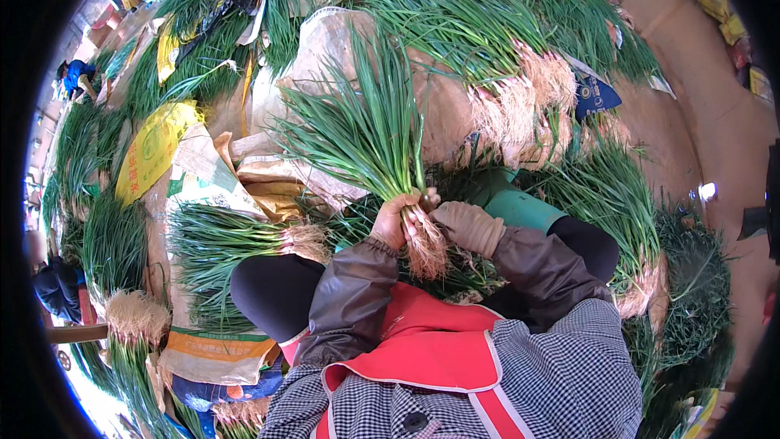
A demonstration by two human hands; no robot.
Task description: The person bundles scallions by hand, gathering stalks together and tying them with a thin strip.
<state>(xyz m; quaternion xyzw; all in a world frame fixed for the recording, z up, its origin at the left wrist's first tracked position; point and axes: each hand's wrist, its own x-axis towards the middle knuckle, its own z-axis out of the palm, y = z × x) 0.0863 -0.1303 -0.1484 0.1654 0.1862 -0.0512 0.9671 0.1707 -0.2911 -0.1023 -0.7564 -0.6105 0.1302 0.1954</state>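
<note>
My left hand (pixel 393 219) is closed around the lower stems of a bunch of scallions (pixel 372 134). The long green leaves fan up and away from me, and the pale stringy roots hang below my fingers. My right hand (pixel 468 227), in a tan work glove, is curled against the right side of the bunch, just above the roots. Its fingertips are partly hidden, so whether it pinches a stem does not show. Under both hands, loose green leaves (pixel 457 277) lie between my knees.
Beside my left knee lies a pile of scallions (pixel 237 238). More bundles (pixel 518 79) rest ahead on woven sacks (pixel 445 110), and another pile (pixel 627 225) is at my right. A yellow plastic bag (pixel 152 152) is on the left. People (pixel 76 76) are at the far left.
</note>
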